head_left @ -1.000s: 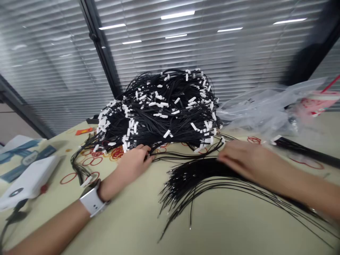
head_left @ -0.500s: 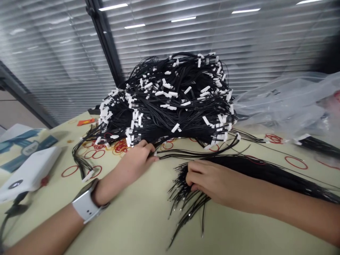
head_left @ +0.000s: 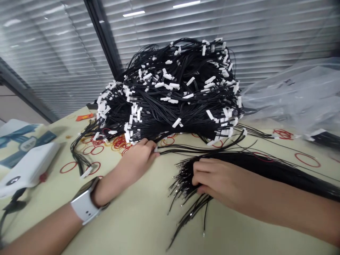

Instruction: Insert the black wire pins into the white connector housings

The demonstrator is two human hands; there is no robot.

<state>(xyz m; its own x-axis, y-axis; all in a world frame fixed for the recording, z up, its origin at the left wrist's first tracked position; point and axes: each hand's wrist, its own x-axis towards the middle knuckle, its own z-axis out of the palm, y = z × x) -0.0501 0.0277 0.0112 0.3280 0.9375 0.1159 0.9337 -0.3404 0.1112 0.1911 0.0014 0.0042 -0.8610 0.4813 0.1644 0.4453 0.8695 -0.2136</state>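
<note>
Your thick black wire bundle (head_left: 257,168) runs toward three o'clock (silvery tips (head_left: 191,214) splayed toward eight); slim white-ended black cables (head_left: 196,150) lie on its twelve.

Soft, even indoor light; bright glare strips (head_left: 134,13) cross the window blinds (head_left: 265,32); slight blur softens the plastic bag (head_left: 294,94).

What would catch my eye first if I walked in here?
Probably the big heap of black cables studded with white connectors, at the middle of the far side of the table. Nearer, the right hand curls over a loose bundle of black wires fanning out at their tips, while the left hand pinches thin wires just in front of the heap. Red loops lie to either side.
</note>
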